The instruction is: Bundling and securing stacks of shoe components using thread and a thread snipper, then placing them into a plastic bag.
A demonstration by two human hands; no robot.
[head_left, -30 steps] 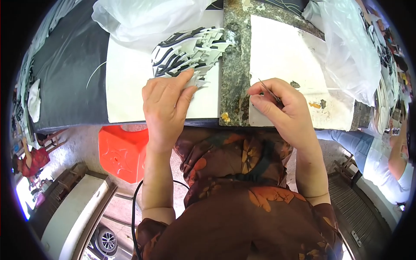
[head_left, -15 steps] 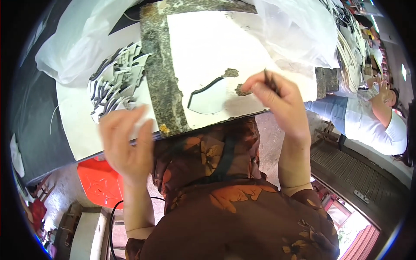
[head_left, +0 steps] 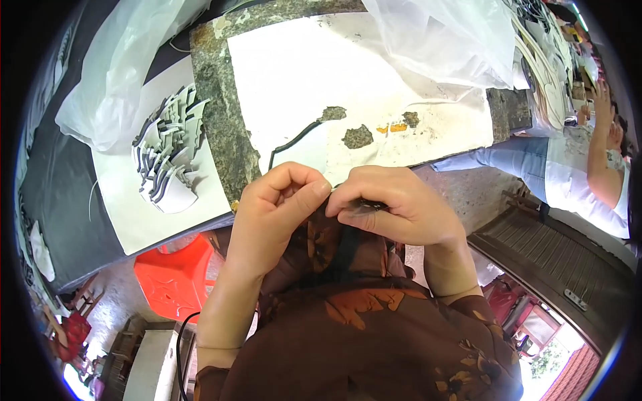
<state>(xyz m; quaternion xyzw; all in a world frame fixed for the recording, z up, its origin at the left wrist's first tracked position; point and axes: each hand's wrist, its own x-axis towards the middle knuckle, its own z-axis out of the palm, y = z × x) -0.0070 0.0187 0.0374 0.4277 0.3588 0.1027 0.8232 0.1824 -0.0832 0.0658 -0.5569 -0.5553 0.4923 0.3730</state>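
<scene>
Close together at the table's front edge, both my hands have their fingertips nearly touching. My left hand is closed in a pinch; what lies between thumb and forefinger is too small to make out. Curled in my right hand is a thin dark tool, mostly hidden by the fingers, its kind unclear. Just beyond my left hand, a flat white piece with a black edge strip lies on the white sheet, its near part covered by that hand.
Several white pieces with black edges are heaped on a pale sheet at the left. Translucent plastic bags lie at the back. Worn holes and orange marks show on the white sheet. A red stool stands below; another person is at the right.
My left hand has moved right from beside the heap, and my right hand has come left and nearer. They now meet in front of the white piece. The view has shifted slightly.
</scene>
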